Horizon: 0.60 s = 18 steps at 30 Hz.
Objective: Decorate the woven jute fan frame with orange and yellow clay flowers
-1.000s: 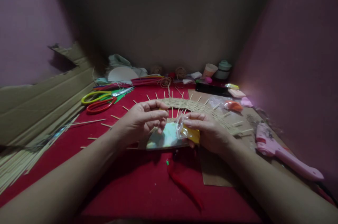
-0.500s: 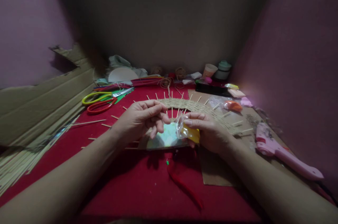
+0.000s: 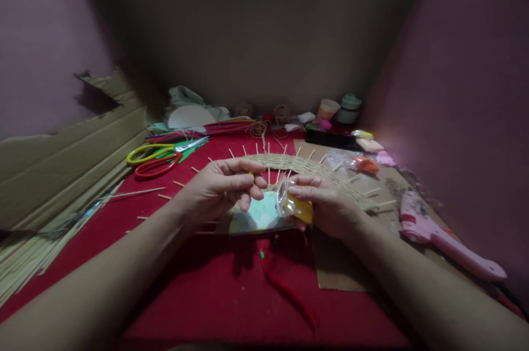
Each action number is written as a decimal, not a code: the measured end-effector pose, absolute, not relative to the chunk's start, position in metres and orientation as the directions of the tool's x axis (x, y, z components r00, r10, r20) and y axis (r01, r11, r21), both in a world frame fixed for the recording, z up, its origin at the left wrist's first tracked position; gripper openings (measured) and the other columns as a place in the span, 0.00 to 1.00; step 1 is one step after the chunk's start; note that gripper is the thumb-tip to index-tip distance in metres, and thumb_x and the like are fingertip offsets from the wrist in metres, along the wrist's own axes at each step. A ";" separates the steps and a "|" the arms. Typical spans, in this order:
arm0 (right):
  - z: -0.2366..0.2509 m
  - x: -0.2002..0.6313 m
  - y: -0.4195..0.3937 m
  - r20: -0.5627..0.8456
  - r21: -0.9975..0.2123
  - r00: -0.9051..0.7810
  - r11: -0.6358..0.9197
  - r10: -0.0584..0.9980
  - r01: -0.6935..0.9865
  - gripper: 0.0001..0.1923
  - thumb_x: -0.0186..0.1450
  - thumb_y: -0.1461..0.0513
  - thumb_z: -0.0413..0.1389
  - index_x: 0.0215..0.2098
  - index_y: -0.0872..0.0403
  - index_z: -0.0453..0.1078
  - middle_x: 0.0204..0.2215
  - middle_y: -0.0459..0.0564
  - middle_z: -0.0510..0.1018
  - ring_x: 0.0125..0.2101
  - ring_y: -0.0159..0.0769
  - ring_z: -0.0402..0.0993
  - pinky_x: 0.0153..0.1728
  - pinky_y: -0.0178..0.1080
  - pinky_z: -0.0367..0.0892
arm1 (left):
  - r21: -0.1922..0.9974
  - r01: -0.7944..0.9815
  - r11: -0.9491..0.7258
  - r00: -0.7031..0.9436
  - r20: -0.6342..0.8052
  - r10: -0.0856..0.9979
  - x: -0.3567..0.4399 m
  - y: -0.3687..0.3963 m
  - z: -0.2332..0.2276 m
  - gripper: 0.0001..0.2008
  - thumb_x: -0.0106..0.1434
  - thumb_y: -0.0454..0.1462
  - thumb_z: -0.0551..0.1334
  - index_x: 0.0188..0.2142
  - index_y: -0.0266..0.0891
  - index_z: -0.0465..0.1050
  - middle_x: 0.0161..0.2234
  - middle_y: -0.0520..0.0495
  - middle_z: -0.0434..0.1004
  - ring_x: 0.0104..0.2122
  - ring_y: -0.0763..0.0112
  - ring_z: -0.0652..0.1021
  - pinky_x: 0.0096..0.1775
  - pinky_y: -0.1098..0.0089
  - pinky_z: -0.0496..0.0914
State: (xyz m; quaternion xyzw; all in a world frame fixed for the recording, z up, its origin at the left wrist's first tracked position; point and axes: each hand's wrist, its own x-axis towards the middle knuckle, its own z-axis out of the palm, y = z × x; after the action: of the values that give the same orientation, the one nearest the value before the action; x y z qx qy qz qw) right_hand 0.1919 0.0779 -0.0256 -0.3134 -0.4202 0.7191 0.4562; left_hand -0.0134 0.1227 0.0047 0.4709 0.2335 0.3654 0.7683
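Observation:
My right hand (image 3: 320, 199) is closed on a clear plastic bag (image 3: 283, 199) with a lump of yellow modelling clay (image 3: 305, 210) in it; the bag's mouth gapes to the left. Between the thumb and forefinger of my left hand (image 3: 231, 183) a tiny yellow bit of clay (image 3: 251, 173) shows. Both hands hover over a woven fan-shaped piece (image 3: 281, 161), its thin sticks fanning outward from a twine band. A pale green and blue panel (image 3: 254, 213) forms the middle of that piece, partly hidden by my hands.
Scissors (image 3: 157, 158) with yellow and red handles lie at the left, beside cardboard (image 3: 74, 158) and a bundle of sticks (image 3: 45, 254). A pink glue gun (image 3: 448, 241) and bagged orange clay (image 3: 364, 165) are at the right. A red fuzzy stem (image 3: 287, 290) lies in front.
The fingers of my left hand have drawn a little together and shifted slightly, and a yellow bit now shows at the thumb tip. My right hand stays with the bag.

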 end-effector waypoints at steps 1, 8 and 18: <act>-0.026 0.192 0.078 -0.064 -0.891 -0.391 -0.229 0.918 -0.392 0.12 0.52 0.59 0.63 0.31 0.58 0.70 0.22 0.47 0.75 0.18 0.29 0.70 0.11 0.29 0.64 | 0.896 -0.347 0.277 0.616 -0.005 0.788 -0.015 0.123 0.005 0.05 0.54 0.27 0.66 0.32 0.31 0.76 0.25 0.44 0.80 0.20 0.71 0.79 0.16 0.80 0.72; -0.027 0.193 0.078 -0.049 -0.900 -0.400 -0.213 0.915 -0.379 0.11 0.53 0.59 0.63 0.31 0.58 0.71 0.22 0.47 0.75 0.18 0.29 0.70 0.12 0.28 0.63 | 0.898 -0.365 0.247 0.603 0.026 0.798 -0.019 0.128 0.006 0.08 0.63 0.35 0.58 0.32 0.33 0.74 0.18 0.49 0.75 0.11 0.77 0.71 0.10 0.79 0.67; -0.025 0.192 0.077 -0.071 -0.893 -0.386 -0.231 0.920 -0.387 0.11 0.52 0.59 0.63 0.30 0.57 0.71 0.22 0.47 0.74 0.18 0.29 0.71 0.11 0.29 0.64 | 0.912 -0.326 0.249 0.665 0.035 0.746 -0.017 0.123 0.008 0.04 0.55 0.30 0.65 0.32 0.32 0.76 0.27 0.43 0.80 0.18 0.73 0.77 0.17 0.78 0.72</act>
State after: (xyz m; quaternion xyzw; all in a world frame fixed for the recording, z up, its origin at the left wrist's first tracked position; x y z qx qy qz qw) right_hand 0.1925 0.0772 -0.0250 -0.3161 -0.4212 0.7181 0.4550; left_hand -0.0170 0.1235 0.0077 0.5020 0.2087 0.3517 0.7621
